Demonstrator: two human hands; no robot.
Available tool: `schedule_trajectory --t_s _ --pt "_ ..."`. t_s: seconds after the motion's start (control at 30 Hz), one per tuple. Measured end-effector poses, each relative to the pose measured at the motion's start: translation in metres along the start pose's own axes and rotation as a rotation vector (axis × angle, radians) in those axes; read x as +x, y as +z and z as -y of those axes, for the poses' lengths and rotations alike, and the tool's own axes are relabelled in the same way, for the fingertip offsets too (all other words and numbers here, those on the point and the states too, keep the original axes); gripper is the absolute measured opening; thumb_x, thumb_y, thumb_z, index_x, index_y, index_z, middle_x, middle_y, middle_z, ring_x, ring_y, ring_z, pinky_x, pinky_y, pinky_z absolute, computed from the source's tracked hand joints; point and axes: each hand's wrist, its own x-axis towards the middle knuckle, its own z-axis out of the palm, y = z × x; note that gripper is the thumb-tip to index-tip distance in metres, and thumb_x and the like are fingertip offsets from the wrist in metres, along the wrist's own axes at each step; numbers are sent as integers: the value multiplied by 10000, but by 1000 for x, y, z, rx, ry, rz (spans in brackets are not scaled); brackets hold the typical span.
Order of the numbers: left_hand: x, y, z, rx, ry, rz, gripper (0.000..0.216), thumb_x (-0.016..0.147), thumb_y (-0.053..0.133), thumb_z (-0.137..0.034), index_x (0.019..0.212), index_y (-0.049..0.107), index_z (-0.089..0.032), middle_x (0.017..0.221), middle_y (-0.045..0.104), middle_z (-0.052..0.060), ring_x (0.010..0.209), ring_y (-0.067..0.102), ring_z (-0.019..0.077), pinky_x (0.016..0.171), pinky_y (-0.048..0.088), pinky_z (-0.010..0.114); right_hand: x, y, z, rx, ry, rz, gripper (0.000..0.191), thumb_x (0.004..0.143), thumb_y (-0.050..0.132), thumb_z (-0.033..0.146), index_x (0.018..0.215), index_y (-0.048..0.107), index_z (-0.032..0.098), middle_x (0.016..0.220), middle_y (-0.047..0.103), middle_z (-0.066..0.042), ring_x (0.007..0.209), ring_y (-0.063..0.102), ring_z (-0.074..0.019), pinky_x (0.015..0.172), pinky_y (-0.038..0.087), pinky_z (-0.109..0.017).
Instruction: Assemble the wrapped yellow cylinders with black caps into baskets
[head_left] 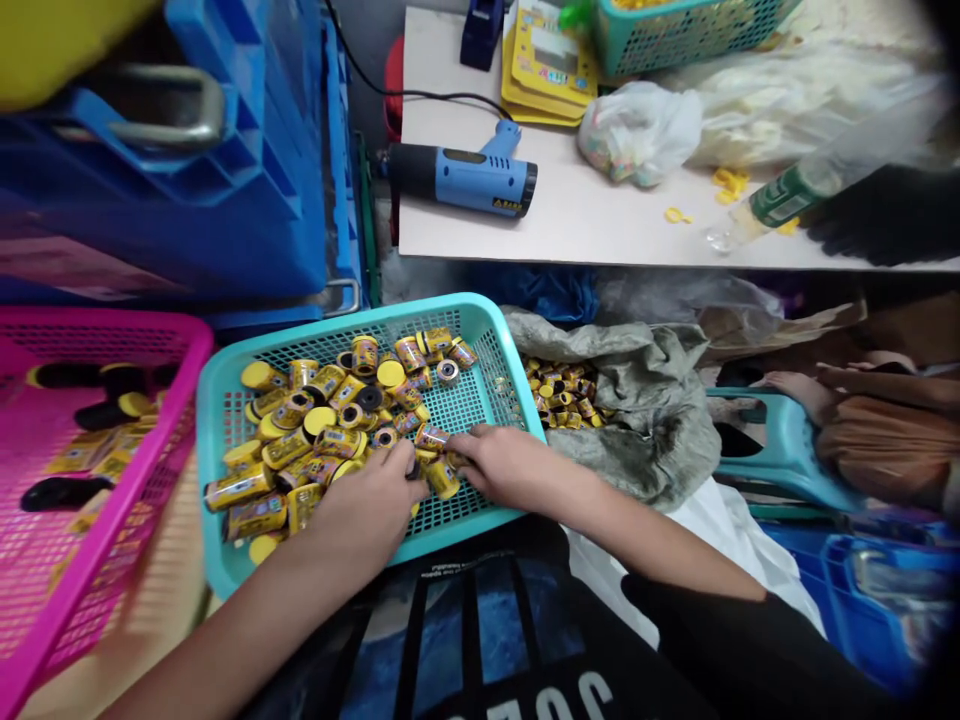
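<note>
**Small yellow canisters: probably light, rigid and quick to roll**

At far left, a pink basket holds black items and yellow-printed pieces. Just right of it, the teal basket carries the canisters in a loose heap, densest on its left and middle, with bare mesh toward the right. Most lie on their sides, caps pointing every way.

They look like plastic: stiff, hard to crush and light enough for fingertips. The rounded, shiny-looking walls may slip or roll when nudged, so the surest hold is thumb and finger across the middle of the barrel; the flat caps offer less to grip.

The left hand reaches over the heap, fingers bent and close together beside a small dark end; whether they pinch it, I cannot tell. Right of it, the right hand curls its fingers by a canister lying on its side; its fingertips are partly hidden, so a firm grip cannot be confirmed. Farther right, a grey sack gapes around more small yellow-and-black pieces.
</note>
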Motion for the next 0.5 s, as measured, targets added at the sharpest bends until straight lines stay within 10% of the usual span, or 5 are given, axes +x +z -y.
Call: schedule_trajectory --t_s 0.27,0.5 --pt "-2 -7 5 -70 75 72 440 708 457 38 898 757 -221 1131 570 122 1035 577 284 848 514 419 -35 -5 -22 753 20 -428 347 804 727 318 1109 633 183 1059 682 -65 787 653 -120 691 541 -241" --pt "9 -6 19 -382 50 -173 257 850 488 -178 849 745 -185 988 655 112 888 649 259 805 535 407 -42 -2 -28 989 47 -526 396 758 761 349 1055 556 184 1011 672 -59 884 675 -142 728 553 -241"
